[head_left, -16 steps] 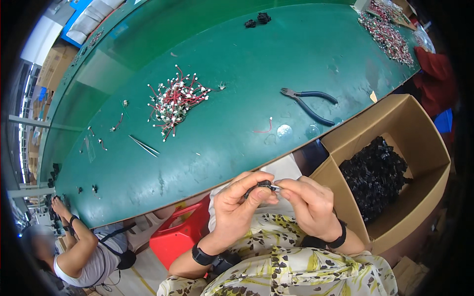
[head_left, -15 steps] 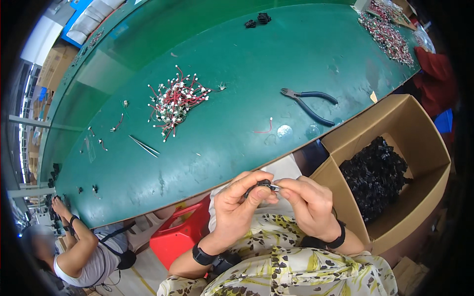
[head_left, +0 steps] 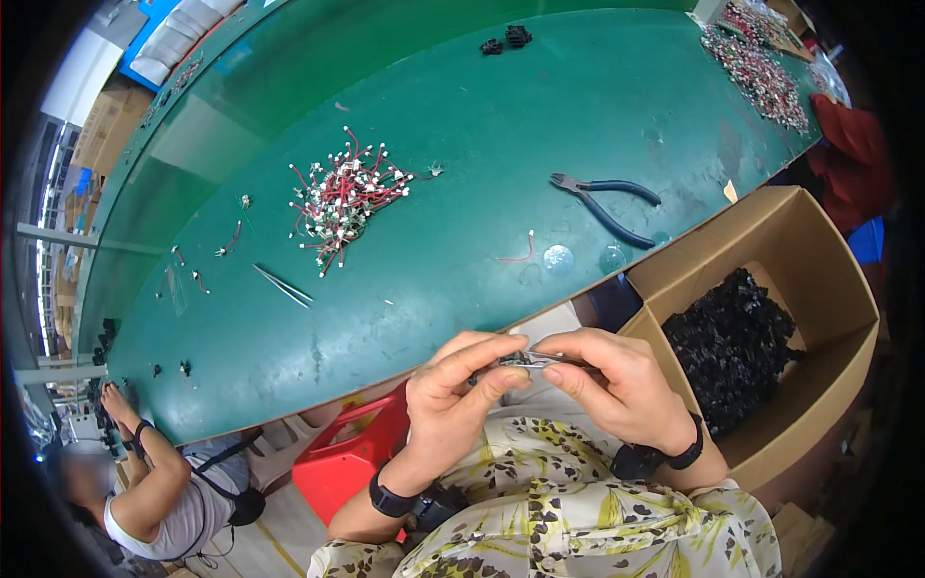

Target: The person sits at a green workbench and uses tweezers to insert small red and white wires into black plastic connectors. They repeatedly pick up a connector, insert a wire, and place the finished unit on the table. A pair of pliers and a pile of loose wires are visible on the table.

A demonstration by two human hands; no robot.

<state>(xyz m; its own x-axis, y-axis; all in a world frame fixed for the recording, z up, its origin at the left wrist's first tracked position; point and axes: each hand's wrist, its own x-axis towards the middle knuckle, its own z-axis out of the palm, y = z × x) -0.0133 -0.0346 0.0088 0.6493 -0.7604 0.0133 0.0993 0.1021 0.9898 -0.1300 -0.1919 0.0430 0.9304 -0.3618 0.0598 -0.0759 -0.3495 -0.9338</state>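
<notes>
My left hand [head_left: 461,385] pinches a small dark part [head_left: 493,369] between thumb and fingertips, in front of my body just off the table's near edge. Facing it, my right hand [head_left: 617,380] is closed on a thin silvery strip-like piece [head_left: 536,360], whose end meets the dark part. My fingers cover most of both, so their exact kind does not show. Both hands are held close together, fingertips almost touching.
On the green table [head_left: 434,260] lie a pile of red-wired white connectors [head_left: 347,197], tweezers [head_left: 282,286] and cutting pliers [head_left: 607,207]. A cardboard box [head_left: 809,385] of black parts [head_left: 732,342] stands at my right. A red stool [head_left: 352,453] and a co-worker [head_left: 169,491] are at left.
My right hand has shifted slightly right and turned, its fingers now lying flatter along the silvery piece. More of that piece shows between my hands. The left hand stays nearly in place.
</notes>
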